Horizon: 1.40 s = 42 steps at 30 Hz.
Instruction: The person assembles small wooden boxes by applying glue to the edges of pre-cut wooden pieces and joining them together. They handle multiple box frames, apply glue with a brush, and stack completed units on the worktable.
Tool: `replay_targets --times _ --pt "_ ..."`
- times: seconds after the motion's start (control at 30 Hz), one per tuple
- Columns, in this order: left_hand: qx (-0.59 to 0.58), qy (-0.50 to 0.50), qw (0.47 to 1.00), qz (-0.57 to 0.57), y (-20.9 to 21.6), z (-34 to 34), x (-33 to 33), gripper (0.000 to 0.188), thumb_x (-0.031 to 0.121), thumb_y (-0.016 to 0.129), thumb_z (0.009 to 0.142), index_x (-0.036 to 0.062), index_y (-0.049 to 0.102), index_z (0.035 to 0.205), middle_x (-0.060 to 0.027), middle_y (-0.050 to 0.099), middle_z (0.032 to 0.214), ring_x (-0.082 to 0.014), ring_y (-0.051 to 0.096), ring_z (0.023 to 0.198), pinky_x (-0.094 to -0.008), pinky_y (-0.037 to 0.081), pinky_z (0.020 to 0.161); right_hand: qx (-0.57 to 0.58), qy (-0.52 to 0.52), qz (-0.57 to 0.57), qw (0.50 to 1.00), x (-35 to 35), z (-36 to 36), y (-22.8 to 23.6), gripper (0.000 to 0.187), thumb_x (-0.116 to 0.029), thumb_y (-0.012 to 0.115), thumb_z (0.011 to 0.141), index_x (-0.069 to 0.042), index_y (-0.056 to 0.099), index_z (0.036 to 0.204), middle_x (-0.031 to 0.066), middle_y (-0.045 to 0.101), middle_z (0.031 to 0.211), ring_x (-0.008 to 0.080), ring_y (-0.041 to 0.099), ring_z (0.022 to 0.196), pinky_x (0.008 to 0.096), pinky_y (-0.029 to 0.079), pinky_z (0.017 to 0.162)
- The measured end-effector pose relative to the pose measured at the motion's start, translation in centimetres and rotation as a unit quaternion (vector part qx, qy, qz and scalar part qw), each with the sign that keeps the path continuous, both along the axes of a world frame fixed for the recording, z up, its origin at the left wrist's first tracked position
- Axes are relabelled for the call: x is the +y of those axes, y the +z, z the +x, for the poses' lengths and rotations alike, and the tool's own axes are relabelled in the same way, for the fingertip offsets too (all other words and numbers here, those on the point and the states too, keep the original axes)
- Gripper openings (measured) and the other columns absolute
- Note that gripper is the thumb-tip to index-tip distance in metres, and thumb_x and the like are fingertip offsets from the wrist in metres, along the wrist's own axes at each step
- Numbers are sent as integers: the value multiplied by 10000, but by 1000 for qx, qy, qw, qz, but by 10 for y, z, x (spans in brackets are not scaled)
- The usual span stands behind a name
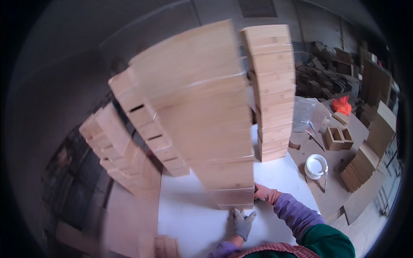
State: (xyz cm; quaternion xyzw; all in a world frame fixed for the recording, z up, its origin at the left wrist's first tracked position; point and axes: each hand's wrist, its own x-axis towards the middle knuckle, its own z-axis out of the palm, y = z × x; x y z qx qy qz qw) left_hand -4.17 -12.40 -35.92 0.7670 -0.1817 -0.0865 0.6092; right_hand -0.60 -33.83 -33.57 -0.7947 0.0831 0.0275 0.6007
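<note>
Gloved hands [254,206] beside box stack [206,129]

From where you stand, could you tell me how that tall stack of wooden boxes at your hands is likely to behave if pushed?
The tall stack would probably tip rather than slide: it is high and narrow. Its boxes look separately piled, so they may shift apart. Both gloved hands, left hand and right hand, touch only its base.

This is a woodworking workshop. Tall stacks of pale wooden boxes [202,116] rise from a white worktable [193,215], and all else lies around that table: to its right a brown board bench [365,193] with small open wooden boxes [338,137] and stacked panels [359,167], behind it a dark heap of offcuts [327,73] against grey concrete walls.
</note>
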Motion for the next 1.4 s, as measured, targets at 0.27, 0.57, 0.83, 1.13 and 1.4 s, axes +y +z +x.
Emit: replay_targets --times 0.27,0.57,0.83,1.13,1.4 --pt "10 38 985 169 59 34 10 864 358 858 725 -86 410 1315 -292 528 1239 -396 566 1088 -491 482 895 -12 -99 98 990 41 2 31 722 -189 796 809 -27 452 1423 117 575 1357 218 528 1225 337 422 1048" --pt "33 41 974 221 50 115 10 1097 262 809 704 -111 141 1491 -365 354 1383 -477 442 1242 -467 389 1077 -1 -242 120 963 87 60 34 731 -64 747 781 12 384 1411 140 557 1324 252 530 1202 340 413 1057" --pt "-32 89 965 244 20 213 15 655 245 737 732 -130 544 1233 -367 497 1258 -475 496 1185 -467 404 1065 -46 -230 171 957 112 120 28 704 -48 707 768 1 374 1386 159 563 1292 264 551 1181 350 444 1028" --pt "17 79 961 263 32 289 34 478 180 709 748 -124 591 1098 -355 579 1182 -469 590 1096 -453 486 966 -113 -218 280 928 136 188 8 603 38 623 850 10 331 1378 152 519 1309 237 527 1176 338 421 1048" --pt "9 135 978 157 33 318 34 478 97 674 826 -85 503 1233 -318 607 1177 -452 604 1102 -465 492 955 -103 -247 187 945 141 234 -2 638 -38 669 834 17 335 1375 186 524 1320 277 523 1210 363 411 1061"
